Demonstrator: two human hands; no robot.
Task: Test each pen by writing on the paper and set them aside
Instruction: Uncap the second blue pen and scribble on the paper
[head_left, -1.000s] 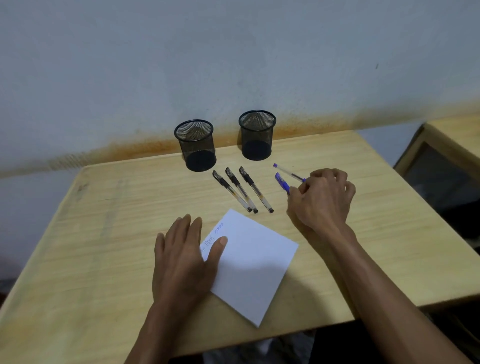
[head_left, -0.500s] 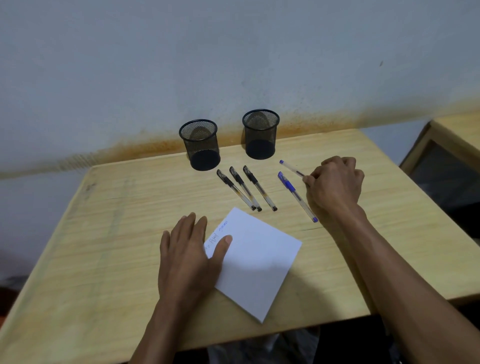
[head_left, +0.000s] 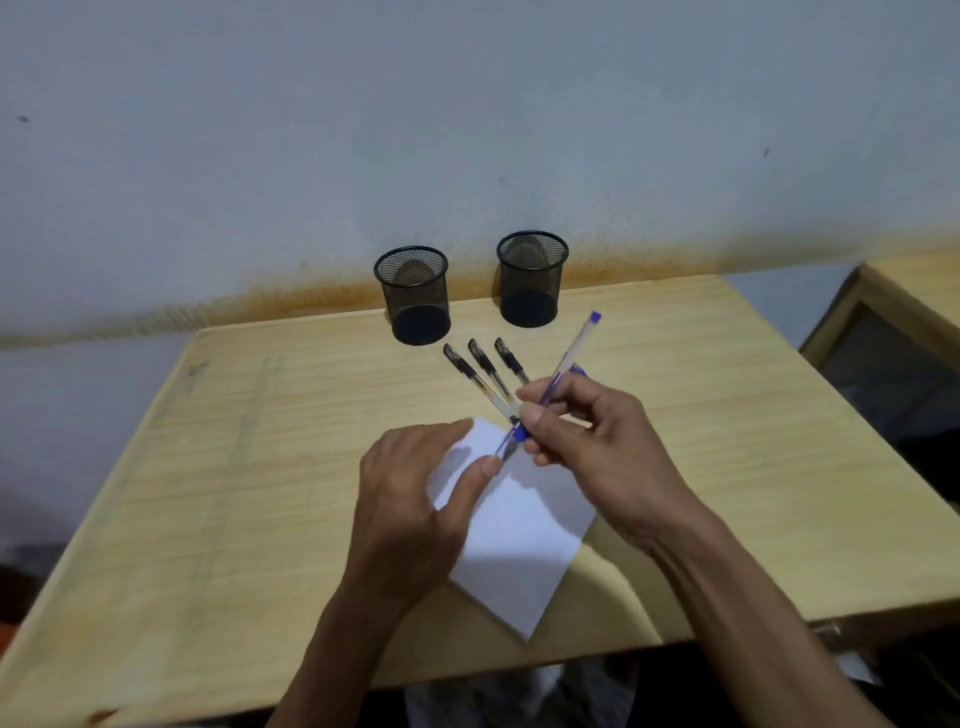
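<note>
Blue pen (head_left: 563, 369) is pinched in my right hand (head_left: 597, 457), its tip down on the paper (head_left: 519, 525), partly hidden by blur. My left hand (head_left: 410, 499) lies flat on the paper, fingers together, covering its left edge. Three black pens (head_left: 485, 376) lie on the tabletop (head_left: 260, 467); my fingers hide their near ends.
</note>
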